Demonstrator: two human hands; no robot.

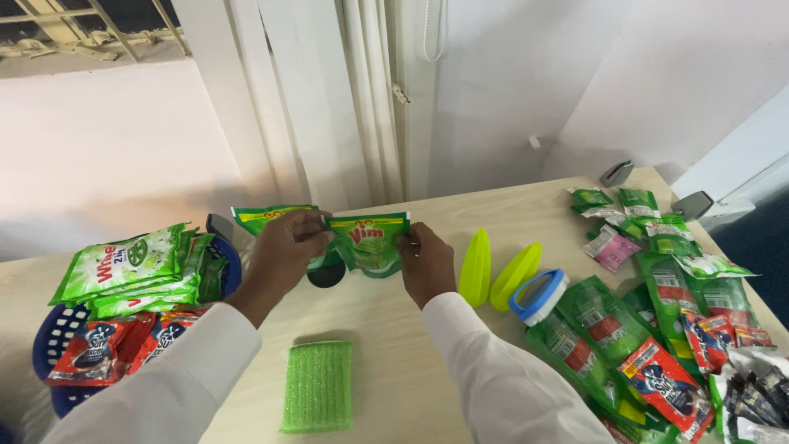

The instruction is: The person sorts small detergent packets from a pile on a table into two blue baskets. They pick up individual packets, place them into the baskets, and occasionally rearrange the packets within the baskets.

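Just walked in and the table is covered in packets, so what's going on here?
A person in white sleeves holds a strip of green sachets up over a pale wooden table, left hand and right hand each pinching one end. Below lies a green scrub pad. A blue basket of green and red packets sits on the left; more sachets, two green plastic pieces and a blue-handled brush lie on the right.

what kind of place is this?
Likely a small shop counter or packing table, indoors. Both hands, left hand and right hand, hold a green sachet over a wooden table; more sachets piled right, a blue basket left.
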